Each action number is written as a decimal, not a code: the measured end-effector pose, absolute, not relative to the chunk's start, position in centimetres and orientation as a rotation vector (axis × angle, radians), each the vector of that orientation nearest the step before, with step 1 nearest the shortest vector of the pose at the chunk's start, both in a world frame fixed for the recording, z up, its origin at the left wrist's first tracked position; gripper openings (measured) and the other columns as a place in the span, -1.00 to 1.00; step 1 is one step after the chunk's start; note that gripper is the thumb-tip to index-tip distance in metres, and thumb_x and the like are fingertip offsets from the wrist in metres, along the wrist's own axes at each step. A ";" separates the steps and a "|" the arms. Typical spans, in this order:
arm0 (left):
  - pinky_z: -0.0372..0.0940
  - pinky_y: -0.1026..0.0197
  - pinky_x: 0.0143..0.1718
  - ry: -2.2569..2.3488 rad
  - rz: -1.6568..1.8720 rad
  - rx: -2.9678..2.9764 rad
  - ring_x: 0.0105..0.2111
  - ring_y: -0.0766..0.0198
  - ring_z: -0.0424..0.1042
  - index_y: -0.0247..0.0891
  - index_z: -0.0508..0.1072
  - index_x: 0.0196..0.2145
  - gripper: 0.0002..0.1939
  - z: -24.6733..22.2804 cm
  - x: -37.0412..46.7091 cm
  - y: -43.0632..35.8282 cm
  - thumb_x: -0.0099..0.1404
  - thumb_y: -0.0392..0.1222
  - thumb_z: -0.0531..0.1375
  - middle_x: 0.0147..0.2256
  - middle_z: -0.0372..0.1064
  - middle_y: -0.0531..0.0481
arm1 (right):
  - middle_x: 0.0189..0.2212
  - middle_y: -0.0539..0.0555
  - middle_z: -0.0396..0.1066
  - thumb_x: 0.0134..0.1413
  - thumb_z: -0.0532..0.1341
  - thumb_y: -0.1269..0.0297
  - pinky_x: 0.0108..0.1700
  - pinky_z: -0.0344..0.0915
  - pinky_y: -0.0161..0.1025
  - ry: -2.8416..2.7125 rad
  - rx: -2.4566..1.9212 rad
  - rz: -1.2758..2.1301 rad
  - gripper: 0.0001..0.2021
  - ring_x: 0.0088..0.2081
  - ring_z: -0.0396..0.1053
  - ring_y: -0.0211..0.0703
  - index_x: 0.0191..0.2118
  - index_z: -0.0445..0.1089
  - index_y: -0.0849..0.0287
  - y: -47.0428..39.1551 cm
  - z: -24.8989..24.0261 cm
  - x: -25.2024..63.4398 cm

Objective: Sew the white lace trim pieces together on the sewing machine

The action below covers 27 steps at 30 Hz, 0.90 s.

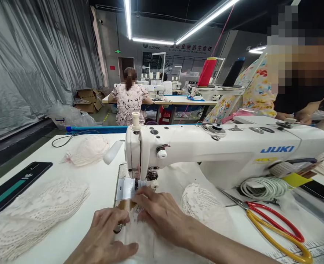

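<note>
Sheer white fabric (144, 238) lies on the bed of a white sewing machine (230, 146), running up to the presser foot and needle area (136, 185). My right hand (164, 212) is closed on the fabric just in front of the presser foot, fingertips bent down close to it. On the fabric's left edge rests my left hand (106, 234), its thumb spread away from the fingers. A small dark metal part (118, 228) shows between that thumb and the fingers; I cannot tell what it is. A scalloped lace piece (199, 198) sits right of my right hand.
Stacked white lace (40, 212) and a lace bundle (87, 149) lie at left, near a dark long box (15, 189). Scissors (274, 227) with red and yellow handles and coiled cord (263, 189) lie at right. Other people sit ahead and stand at right.
</note>
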State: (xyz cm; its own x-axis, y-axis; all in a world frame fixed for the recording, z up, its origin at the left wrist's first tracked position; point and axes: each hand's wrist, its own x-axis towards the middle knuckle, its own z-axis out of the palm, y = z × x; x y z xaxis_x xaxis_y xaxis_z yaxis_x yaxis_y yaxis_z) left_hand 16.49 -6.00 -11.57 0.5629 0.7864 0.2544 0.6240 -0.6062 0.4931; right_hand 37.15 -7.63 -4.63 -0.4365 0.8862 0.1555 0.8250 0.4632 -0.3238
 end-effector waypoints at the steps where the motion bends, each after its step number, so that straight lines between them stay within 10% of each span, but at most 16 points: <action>1: 0.34 0.23 -0.41 1.216 0.642 2.360 -0.21 0.06 0.21 -0.12 0.36 -0.26 -0.59 -11.7 16.6 -6.2 -0.12 -0.34 0.29 -0.26 0.30 -0.01 | -0.04 0.09 0.32 0.08 0.17 0.48 -0.46 0.14 -0.32 -2.408 -1.436 0.290 -0.73 -0.28 0.38 -0.17 -0.08 0.29 0.16 -7.5 -4.7 37.0; 8: 0.30 0.38 -0.56 1.168 0.713 2.398 -0.16 0.07 0.23 -0.03 0.32 -0.14 -0.51 -12.4 16.2 -5.6 -0.06 -0.30 0.27 -0.14 0.33 -0.03 | -0.28 0.03 0.37 0.18 0.10 0.42 -0.38 0.17 -0.37 -2.368 -1.248 0.425 -0.91 -0.37 0.32 -0.29 -0.31 0.33 0.21 -7.9 -4.4 37.7; 15: 0.25 0.20 -0.31 0.782 0.792 3.107 -0.22 0.15 0.32 0.00 0.39 -0.15 -0.75 -12.1 14.9 -3.7 0.18 -0.15 0.19 -0.22 0.41 0.02 | -0.48 -0.03 0.34 0.25 -0.01 0.38 -0.44 0.09 -0.38 -2.360 -1.119 0.441 -0.83 -0.48 0.23 -0.32 -0.29 0.30 0.19 -9.2 -2.8 37.8; 27: 0.31 0.26 -0.44 0.994 0.851 2.870 -0.23 0.10 0.25 -0.07 0.36 -0.16 -0.64 -12.9 15.5 -5.3 0.06 -0.09 0.27 -0.16 0.39 -0.05 | -0.56 -0.08 0.23 0.21 0.05 0.39 -0.57 -0.14 -0.37 -2.501 -1.386 0.178 -0.87 -0.59 0.04 -0.35 -0.34 0.30 0.17 -5.7 -5.7 36.9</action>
